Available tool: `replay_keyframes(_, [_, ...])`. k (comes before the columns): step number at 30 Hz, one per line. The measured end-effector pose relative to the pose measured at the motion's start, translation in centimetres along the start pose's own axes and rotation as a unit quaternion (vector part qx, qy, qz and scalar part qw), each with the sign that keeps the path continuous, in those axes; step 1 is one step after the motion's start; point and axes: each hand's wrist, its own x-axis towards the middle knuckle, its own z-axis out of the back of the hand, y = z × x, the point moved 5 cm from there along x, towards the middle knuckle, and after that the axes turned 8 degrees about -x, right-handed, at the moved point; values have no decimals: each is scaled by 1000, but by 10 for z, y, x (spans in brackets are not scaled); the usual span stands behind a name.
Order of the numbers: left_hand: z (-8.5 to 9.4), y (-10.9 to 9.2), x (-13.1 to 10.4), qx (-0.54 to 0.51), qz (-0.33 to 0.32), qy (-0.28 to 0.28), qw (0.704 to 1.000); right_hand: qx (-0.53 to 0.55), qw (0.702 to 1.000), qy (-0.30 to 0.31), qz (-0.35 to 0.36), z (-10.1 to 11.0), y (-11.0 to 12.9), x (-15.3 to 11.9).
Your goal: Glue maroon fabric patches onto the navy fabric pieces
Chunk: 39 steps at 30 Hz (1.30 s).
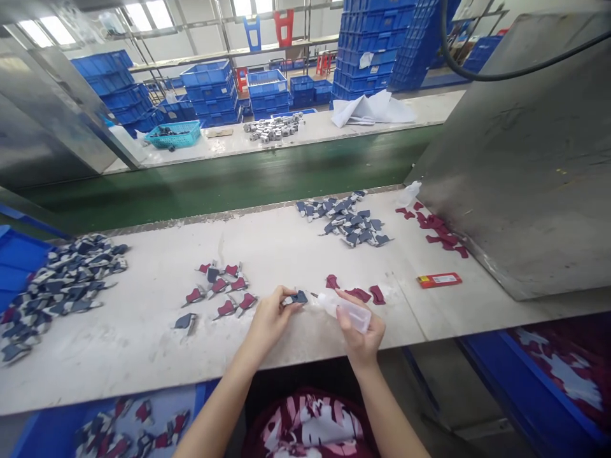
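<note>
My left hand (pixel 273 313) pinches a small navy and grey moulded part (pixel 298 297) just above the table. In my right hand (pixel 361 332) is a translucent squeeze bottle (pixel 346 310), tipped so its thin nozzle points left at the part, with a small gap between them. Close by the bottle lie several loose maroon pieces (pixel 358 294). Left of my hands, a loose group of maroon and grey parts (pixel 237 284) is spread on the table, and a navy and grey part (pixel 185 322) lies nearest the front edge.
A navy-grey pile (pixel 356 219) lies toward the back, a larger heap (pixel 71 273) at far left. Maroon pieces (pixel 442 230) and a red box (pixel 439 280) are right, beside a metal housing (pixel 525 159). Beyond the green conveyor (pixel 267 172) stand blue crates (pixel 372 51).
</note>
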Motion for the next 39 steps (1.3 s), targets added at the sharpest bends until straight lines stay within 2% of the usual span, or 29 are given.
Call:
replay_keyframes(5, [5, 0, -3, 65, -70, -58, 994, -20, 1000, 7, 11, -7, 4, -1])
replay_keyframes(11, [3, 10, -5, 49, -64, -70, 994, -88, 991, 42, 91, -11, 6, 0])
replay_keyframes(14, [3, 12, -5, 43, -67, -79, 994, -110, 987, 46, 109, -12, 7, 2])
replay_keyframes(24, [3, 11, -5, 33, -67, -81, 994, -127, 985, 55, 104, -14, 9, 5])
replay_keyframes(39, [3, 11, -6, 38, -70, -92, 993, -131, 988, 21, 83, -7, 0, -1])
